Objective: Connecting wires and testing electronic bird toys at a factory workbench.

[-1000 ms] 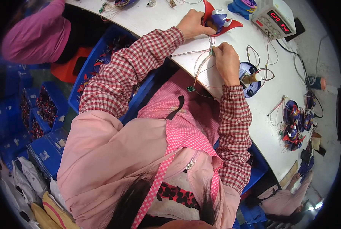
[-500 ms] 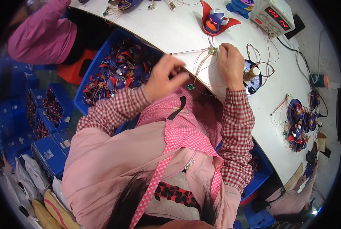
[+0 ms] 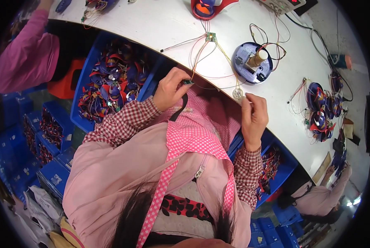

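My left hand (image 3: 170, 89) is closed in a pinch on a small green circuit board (image 3: 188, 82) just off the table's near edge. Thin wires run from it up to another small board (image 3: 210, 37) lying on the white table. At the table edge to the right, the fingertips of my right hand (image 3: 254, 118) are pinched at the rim of a small round clear disc (image 3: 237, 93). Yellow wires join this disc to the board on the table. Beyond the right hand lies a round purple housing (image 3: 245, 56) with a tan cylinder (image 3: 258, 58) standing on it.
A red and purple horned toy head (image 3: 205, 9) sits at the far edge of view, near a power supply (image 3: 281, 5). Wired toy parts (image 3: 323, 107) lie at the right. Blue bins (image 3: 78, 108) of parts stand below the table. Another person's sleeve (image 3: 25, 62) is at the left.
My left hand has taken hold of the small green board. My right hand has come back from the table's middle to its near edge, by the clear disc. The view has shifted.
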Tool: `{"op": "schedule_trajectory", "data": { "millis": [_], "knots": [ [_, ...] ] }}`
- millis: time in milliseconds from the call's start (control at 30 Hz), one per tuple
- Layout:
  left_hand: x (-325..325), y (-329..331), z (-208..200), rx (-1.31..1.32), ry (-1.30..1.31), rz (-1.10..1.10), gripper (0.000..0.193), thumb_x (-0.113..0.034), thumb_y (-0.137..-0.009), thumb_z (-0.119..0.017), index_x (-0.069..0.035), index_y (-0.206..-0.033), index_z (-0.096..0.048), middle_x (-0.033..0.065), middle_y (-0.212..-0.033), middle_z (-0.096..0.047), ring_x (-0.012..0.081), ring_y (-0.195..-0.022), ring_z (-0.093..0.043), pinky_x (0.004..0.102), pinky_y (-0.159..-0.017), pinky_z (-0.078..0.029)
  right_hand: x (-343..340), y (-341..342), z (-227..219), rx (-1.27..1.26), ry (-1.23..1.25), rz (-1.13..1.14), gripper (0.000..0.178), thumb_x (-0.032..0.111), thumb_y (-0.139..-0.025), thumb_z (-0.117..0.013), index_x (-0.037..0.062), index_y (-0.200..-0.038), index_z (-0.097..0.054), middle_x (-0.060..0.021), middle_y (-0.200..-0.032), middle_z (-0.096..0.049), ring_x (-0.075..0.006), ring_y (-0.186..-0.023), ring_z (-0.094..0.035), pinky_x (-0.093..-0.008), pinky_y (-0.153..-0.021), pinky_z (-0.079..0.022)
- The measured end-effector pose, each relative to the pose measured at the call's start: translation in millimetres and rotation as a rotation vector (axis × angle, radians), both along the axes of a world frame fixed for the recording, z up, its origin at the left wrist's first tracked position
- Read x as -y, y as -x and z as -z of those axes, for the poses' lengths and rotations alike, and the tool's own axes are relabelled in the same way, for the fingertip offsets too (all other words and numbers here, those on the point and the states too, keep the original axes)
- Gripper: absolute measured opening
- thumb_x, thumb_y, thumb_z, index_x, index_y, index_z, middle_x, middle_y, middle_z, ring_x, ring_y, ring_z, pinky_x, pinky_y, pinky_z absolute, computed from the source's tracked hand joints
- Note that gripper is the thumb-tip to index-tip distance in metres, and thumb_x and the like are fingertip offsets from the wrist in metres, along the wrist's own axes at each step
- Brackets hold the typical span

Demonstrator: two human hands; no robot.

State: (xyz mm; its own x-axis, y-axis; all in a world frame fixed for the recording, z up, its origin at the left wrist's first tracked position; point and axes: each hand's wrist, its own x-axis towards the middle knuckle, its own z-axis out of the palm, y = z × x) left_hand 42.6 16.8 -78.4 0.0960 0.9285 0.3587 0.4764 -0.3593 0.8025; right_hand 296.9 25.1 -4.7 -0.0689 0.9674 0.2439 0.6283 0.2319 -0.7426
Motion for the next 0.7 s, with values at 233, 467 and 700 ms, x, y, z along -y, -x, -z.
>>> {"op": "schedule_trajectory", "data": {
  "millis": [233, 467, 700],
  "knots": [
    [4.6, 0.0, -11.5, 0.103, 0.108, 0.02, 0.019, -0.003, -0.079, -0.066, 0.0, -0.096, -0.058, 0.0083, -0.081, -0.056, 0.0166, -0.069, -0.055, 0.0256, -0.058, -0.044, -3.3, 15.3, 12.4, 0.28, -0.135, -0.061, 0.019, 0.002, -0.082, -0.063, 0.0011, -0.101, -0.06, -0.0116, -0.094, -0.055, -0.0203, -0.071, -0.056, -0.0288, -0.061, -0.046],
    [3.3, 2.9, -25.0, 0.492, 0.503, 0.033, 0.017, -0.01, -0.087, -0.062, 0.001, -0.099, -0.057, 0.0056, -0.083, -0.059, 0.01, -0.069, -0.055, 0.021, -0.059, -0.045, -6.4, 8.0, 10.5, 0.17, -0.018, -0.024, 0.022, 0.0, -0.081, -0.062, 0.0006, -0.103, -0.059, -0.0141, -0.086, -0.055, -0.028, -0.073, -0.058, -0.0328, -0.061, -0.048],
    [-0.4, -0.2, -39.8, 0.828, 0.684, 0.064, 0.018, -0.011, -0.092, -0.056, 0.002, -0.104, -0.055, 0.0052, -0.087, -0.059, 0.0079, -0.07, -0.057, 0.0199, -0.062, -0.049, -6.5, 8.8, 12.3, 0.078, -0.041, -0.008, 0.018, -0.002, -0.083, -0.058, -0.001, -0.101, -0.06, -0.0137, -0.083, -0.056, -0.0247, -0.069, -0.056, -0.0306, -0.06, -0.046]
  ]
}}
